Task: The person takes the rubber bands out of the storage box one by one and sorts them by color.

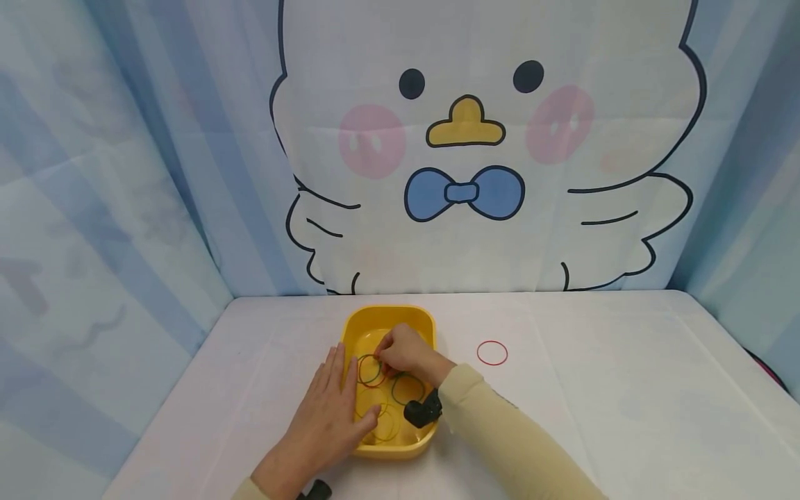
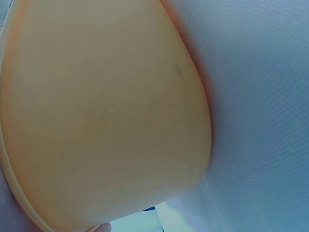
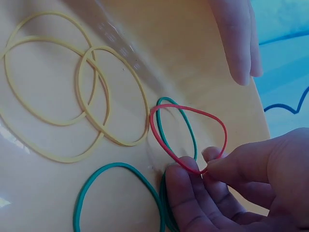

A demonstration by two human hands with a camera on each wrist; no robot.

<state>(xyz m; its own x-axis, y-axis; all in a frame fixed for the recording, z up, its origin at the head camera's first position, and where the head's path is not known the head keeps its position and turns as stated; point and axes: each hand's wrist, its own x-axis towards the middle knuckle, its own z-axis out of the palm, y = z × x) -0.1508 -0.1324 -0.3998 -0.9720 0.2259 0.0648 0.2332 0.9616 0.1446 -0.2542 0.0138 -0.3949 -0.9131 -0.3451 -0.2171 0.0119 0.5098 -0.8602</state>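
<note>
My right hand (image 1: 412,353) is inside a yellow plastic basin (image 1: 390,452). Between thumb and fingertips it pinches a red rubber band (image 3: 193,109), best seen in the right wrist view. Behind that loop shows a green rubber band (image 3: 194,137); whether the fingers touch it, I cannot tell. Another green rubber band (image 3: 116,165) lies beside the fingers on the basin floor. Several yellow rubber bands (image 3: 128,64) overlap at the near end. My left hand (image 1: 325,413) rests on the basin's left rim, fingers extended. The left wrist view is mostly the basin's outer wall (image 2: 106,106).
A second red rubber band (image 1: 507,353) lies on the white tabletop (image 1: 600,403) to the right of the basin. At the back stands a printed curtain (image 1: 462,257), with further curtains along both sides.
</note>
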